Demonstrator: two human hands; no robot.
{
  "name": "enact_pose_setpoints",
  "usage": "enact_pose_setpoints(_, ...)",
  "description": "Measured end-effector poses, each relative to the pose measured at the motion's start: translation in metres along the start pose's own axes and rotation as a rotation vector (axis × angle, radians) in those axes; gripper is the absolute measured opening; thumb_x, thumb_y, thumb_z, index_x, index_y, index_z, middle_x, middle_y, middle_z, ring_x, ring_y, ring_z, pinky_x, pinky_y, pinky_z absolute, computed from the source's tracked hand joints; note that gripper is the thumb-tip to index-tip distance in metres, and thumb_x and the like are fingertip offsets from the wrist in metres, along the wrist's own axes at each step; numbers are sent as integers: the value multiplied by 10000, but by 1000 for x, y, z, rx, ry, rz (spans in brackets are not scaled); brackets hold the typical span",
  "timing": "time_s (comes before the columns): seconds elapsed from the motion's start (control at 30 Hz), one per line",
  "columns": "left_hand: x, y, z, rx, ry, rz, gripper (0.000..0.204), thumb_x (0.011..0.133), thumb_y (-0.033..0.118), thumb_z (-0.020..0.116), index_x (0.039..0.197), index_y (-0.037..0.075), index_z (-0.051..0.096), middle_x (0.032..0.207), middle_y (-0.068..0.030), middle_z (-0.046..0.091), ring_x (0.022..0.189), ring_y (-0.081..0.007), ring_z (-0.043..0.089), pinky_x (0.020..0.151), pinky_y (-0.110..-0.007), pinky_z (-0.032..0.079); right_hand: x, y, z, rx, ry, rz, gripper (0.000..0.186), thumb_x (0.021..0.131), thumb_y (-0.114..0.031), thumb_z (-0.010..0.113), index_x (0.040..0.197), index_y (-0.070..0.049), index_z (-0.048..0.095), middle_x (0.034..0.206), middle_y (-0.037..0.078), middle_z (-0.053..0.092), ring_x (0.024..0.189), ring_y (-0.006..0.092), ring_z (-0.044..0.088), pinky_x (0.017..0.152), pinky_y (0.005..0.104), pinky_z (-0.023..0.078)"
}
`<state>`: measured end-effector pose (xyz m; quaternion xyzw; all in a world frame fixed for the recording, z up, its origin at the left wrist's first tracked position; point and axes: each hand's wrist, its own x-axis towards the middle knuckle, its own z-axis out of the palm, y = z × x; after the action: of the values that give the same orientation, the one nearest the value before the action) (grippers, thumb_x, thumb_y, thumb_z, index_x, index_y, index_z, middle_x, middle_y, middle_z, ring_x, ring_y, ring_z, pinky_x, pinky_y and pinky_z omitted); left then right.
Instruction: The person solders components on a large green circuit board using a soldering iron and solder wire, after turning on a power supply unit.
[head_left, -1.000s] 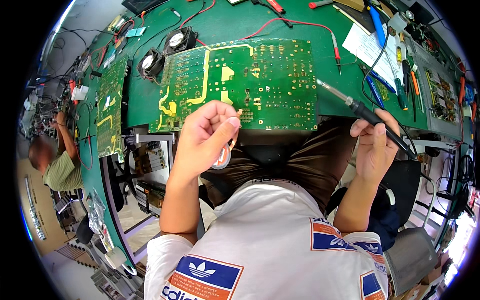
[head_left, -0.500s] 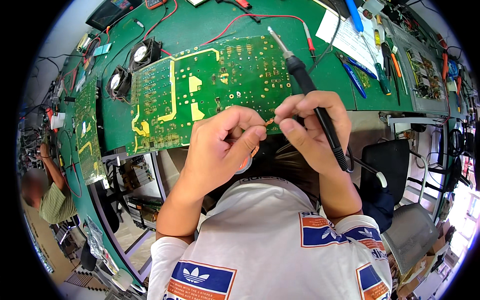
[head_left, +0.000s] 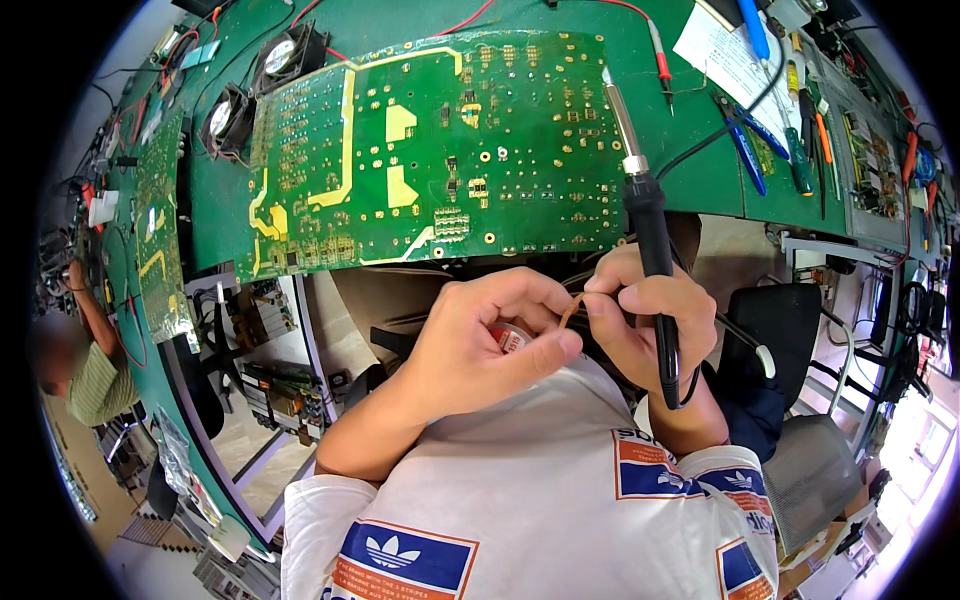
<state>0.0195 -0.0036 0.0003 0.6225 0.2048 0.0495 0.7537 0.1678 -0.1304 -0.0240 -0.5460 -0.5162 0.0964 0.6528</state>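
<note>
My left hand (head_left: 465,335) is closed round a small round spool of desoldering braid (head_left: 510,338), mostly hidden in the palm. From it a short length of copper braid (head_left: 571,309) bends across to my right hand (head_left: 655,315), where thumb and forefinger pinch its end. That same hand also carries a soldering iron (head_left: 648,205), its black handle lying across the fingers and its metal tip pointing up and away. Both hands hover in front of my body, nearer than the table edge. Beyond them a large green circuit board (head_left: 330,105) lies on the green table, untouched.
Two black fans (head_left: 290,60) sit by the board's far left corner. A red test probe (head_left: 661,66), blue-handled pliers (head_left: 745,155) and a screwdriver (head_left: 798,165) lie to the right. Another board (head_left: 158,215) and a seated person (head_left: 95,375) are at the left.
Both hands have drawn back toward my body and slightly right, away from the board. The soldering iron now stands more upright in the picture, and more braid shows between my fingers.
</note>
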Motion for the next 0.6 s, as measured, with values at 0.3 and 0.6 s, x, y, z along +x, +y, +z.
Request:
enact_pose_setpoints(0.3, -10, -30, -12, -668, -99, -205, 457, 761, -21, 680, 1177, 9, 494, 877, -67, 583, 777, -136, 597, 552, -246, 479, -7, 10, 1, -24, 74, -84, 382, 742, 149, 686, 1021, -43, 509, 823, 172, 643, 705, 213, 653, 597, 296, 535)
enact_pose_setpoints(0.6, -21, -27, -11, -550, 33, -111, 431, 856, 14, 643, 1233, 18, 433, 913, -125, 595, 544, -161, 592, 398, -237, 424, -6, 12, 3, 41, 125, -107, 380, 752, 141, 681, 1037, -46, 512, 823, 153, 650, 703, 209, 643, 608, 308, 528)
